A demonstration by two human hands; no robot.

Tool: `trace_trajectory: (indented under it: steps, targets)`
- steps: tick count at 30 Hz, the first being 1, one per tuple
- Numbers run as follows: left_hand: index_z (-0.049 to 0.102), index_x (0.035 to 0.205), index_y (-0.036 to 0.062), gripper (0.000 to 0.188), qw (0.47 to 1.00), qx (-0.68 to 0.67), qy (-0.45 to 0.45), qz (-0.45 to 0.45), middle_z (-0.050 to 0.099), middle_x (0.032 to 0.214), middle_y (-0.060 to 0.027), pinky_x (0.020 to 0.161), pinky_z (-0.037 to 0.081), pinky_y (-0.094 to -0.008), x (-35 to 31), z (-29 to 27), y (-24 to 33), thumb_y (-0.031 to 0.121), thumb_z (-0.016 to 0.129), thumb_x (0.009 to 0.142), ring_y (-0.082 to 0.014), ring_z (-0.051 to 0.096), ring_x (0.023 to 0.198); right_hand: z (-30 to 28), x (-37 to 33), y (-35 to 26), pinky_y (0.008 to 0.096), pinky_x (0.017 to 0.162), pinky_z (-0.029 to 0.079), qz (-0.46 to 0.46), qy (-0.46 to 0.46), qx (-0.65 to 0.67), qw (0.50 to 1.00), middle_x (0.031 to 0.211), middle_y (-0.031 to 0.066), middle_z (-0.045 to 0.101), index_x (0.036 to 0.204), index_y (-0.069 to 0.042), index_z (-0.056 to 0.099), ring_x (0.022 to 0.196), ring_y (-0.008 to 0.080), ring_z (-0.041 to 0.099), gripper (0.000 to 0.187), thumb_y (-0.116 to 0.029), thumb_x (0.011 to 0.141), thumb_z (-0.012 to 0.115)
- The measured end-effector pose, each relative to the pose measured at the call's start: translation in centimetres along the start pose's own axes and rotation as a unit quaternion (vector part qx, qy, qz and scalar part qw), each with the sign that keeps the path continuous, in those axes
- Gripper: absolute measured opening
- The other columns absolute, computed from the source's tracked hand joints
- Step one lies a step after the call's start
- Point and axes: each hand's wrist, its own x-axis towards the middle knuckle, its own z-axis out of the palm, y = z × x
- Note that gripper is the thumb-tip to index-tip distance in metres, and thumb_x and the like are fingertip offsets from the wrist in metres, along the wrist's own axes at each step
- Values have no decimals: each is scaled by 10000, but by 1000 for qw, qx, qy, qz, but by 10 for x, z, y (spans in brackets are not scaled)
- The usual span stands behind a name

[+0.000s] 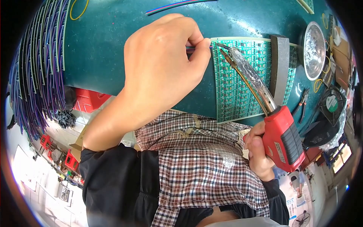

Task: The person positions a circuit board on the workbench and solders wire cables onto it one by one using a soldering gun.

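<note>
With my left hand [166, 64], at about eleven o'clock, I pinch thin wires [191, 48] beside the ten o'clock corner of the board sheet [242, 90], which lies on the tabletop [102, 49] at two o'clock; my right hand [261, 157], at four o'clock, grips the soldering iron [281, 126]. I judge I am soldering these wires, so the next move calls for a steady pinch and exact tip placing.

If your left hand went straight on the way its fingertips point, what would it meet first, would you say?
Most likely the left edge of the green circuit-board panel, right beside the left hand, then the soldering iron at its tip; depth is hard to judge here.
</note>
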Motion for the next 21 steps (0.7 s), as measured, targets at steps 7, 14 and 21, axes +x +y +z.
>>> trace_trajectory:
  steps: [7,14,21]
  targets:
    - [659,748,34,188,1000,5,7,0,607,680,-24,556,440,-268,-1,0,-3,112,802,843,-116,561,570,-1,4,1,254,525,404,-7,-27,12,1000,795,86,524,1094,-14,503,551,105,454,213,-118,967,638]
    - [659,745,41,193,1000,6,9,-2,607,679,-17,547,435,-261,-2,0,-2,119,799,851,-109,556,567,-2,4,-4,248,519,408,-4,-35,-10,999,814,93,529,1079,-25,492,564,102,461,195,-103,967,632]
    - [656,743,30,197,1000,9,9,-6,627,695,-22,556,465,-246,-2,1,-1,112,799,849,-94,584,587,-1,5,-7,251,516,403,17,-16,4,1000,814,90,537,1042,-31,500,563,101,468,169,-124,970,622]
